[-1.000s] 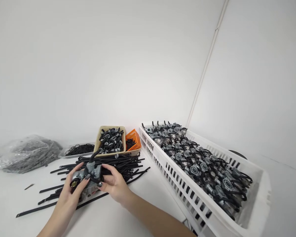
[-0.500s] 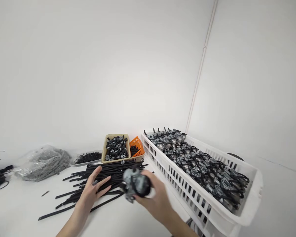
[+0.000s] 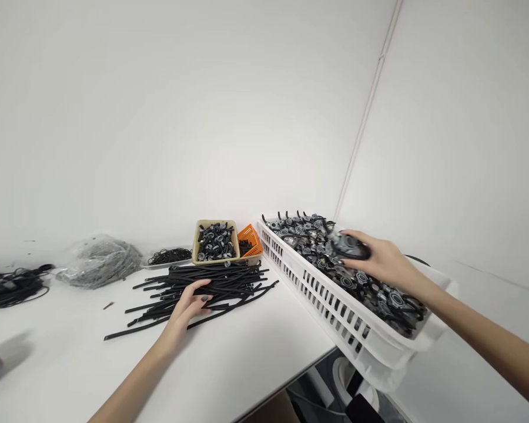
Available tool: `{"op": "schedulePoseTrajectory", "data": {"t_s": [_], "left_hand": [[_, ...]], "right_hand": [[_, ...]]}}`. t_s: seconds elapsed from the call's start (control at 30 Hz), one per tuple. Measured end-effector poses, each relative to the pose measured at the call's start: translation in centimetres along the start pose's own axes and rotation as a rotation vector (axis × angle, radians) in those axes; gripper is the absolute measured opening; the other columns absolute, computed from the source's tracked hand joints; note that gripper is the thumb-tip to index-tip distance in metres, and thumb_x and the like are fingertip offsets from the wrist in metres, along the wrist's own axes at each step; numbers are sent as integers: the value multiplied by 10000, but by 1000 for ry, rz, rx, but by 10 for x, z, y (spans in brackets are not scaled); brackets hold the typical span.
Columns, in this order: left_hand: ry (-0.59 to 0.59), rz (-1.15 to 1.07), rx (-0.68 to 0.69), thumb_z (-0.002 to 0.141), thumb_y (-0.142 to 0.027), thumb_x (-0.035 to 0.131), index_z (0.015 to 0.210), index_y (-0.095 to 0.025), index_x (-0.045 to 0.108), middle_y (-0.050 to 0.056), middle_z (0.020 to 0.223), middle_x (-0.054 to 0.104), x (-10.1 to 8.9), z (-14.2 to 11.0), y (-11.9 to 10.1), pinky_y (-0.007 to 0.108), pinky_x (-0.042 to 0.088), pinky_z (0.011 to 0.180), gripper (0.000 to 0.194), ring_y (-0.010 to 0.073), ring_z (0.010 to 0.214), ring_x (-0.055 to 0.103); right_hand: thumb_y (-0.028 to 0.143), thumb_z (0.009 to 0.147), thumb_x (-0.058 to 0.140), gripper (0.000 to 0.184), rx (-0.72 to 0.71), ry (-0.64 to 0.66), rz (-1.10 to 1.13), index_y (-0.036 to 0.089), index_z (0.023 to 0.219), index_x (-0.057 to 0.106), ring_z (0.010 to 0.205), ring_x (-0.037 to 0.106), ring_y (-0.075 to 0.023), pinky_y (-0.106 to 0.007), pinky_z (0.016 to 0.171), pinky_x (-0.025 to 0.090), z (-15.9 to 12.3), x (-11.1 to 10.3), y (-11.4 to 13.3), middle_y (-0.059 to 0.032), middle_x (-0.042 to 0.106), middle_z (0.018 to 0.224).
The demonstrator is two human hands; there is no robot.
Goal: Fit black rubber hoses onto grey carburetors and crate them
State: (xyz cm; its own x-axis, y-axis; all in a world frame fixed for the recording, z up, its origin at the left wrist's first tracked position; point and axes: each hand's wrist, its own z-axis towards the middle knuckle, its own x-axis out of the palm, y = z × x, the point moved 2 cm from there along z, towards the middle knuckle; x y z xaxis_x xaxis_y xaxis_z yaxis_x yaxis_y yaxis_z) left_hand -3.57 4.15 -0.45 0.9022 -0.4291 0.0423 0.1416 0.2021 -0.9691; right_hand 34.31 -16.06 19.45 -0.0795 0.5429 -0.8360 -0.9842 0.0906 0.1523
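Observation:
My right hand (image 3: 381,258) is stretched over the white slotted crate (image 3: 335,317) and is closed round a grey metal carburettor part (image 3: 350,247) held just above the many similar parts lying in the crate. My left hand (image 3: 189,305) rests on the near side of a pile of black rubber hoses (image 3: 220,279) on the white table, its fingers curled onto the hoses; I cannot tell whether it grips one.
Behind the hoses stand a beige tray of small black and silver parts (image 3: 216,241) and a small orange basket (image 3: 249,239). Black rings (image 3: 170,256), a clear bag of grey parts (image 3: 99,261) and black cables (image 3: 9,285) lie to the left. The table edge (image 3: 291,376) runs near the crate.
Both hands held the part at first. The right hand carried it rightwards to the crate, while the left hand let go and settled on the hose pile. The view swung right.

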Motion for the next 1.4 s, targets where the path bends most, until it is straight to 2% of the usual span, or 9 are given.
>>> {"op": "schedulePoseTrajectory", "data": {"t_s": [0.13,0.27,0.4,0.57,0.67,1.0,1.17,1.27,1.4], "left_hand": [[4,121,39,837,-483,537,1151,-252,602,74,1324,478,3,-6,-8,347,548,841,395,259,1094,563],[-9,149,71,855,-461,508,1108,-254,622,67,1282,489,8,-8,-7,301,533,784,346,228,1011,572],[74,177,125,849,-406,522,1104,-252,631,81,1271,506,16,-10,-4,294,513,764,318,225,968,567],[185,272,126,874,-396,534,1124,-266,637,92,1284,496,21,-14,-4,300,509,782,301,234,999,568],[208,321,136,881,-395,540,1125,-272,638,93,1274,495,20,-14,-5,291,505,769,290,232,995,572],[194,377,179,852,-297,547,1121,-254,626,101,1264,489,19,-15,-6,286,502,763,284,214,971,568],[197,420,207,834,-263,551,1104,-245,630,105,1244,513,20,-14,-8,285,508,743,282,208,948,569],[184,448,240,827,-268,551,1068,-235,638,105,1203,551,21,-15,-9,284,512,719,258,201,906,579],[217,629,335,853,-248,500,1030,-237,636,80,1122,602,22,-18,-11,276,494,721,223,178,842,595]], "right_hand": [[333,688,725,679,39,290,-61,218,1336,558,875,704,-269,-341,770,542,62,58,-18,-93,694,1198],[286,617,767,687,-58,392,-44,233,1285,614,984,678,-285,-320,839,511,97,100,-16,-74,678,1238],[303,664,739,625,-132,412,22,235,1274,626,904,695,-255,-310,859,495,113,118,-13,-61,710,1172],[281,700,714,631,-93,352,13,209,1313,586,853,695,-261,-331,865,474,124,139,-19,-69,751,1018],[295,706,722,622,-76,343,36,221,1308,586,898,691,-264,-339,903,463,126,149,-24,-68,741,1063],[294,803,656,729,-95,334,236,189,1463,365,1345,463,-266,-339,1026,437,98,143,-42,-135,434,1495],[271,828,626,741,-90,277,301,199,1488,297,1294,525,-277,-369,936,521,86,127,-46,-175,468,1460],[279,842,612,660,-137,162,170,201,1454,375,1207,595,-301,-400,947,527,78,103,-30,-159,454,1475],[350,890,552,456,-322,118,79,245,1333,540,1219,579,-305,-466,1040,467,36,69,27,-96,576,1367]]}}
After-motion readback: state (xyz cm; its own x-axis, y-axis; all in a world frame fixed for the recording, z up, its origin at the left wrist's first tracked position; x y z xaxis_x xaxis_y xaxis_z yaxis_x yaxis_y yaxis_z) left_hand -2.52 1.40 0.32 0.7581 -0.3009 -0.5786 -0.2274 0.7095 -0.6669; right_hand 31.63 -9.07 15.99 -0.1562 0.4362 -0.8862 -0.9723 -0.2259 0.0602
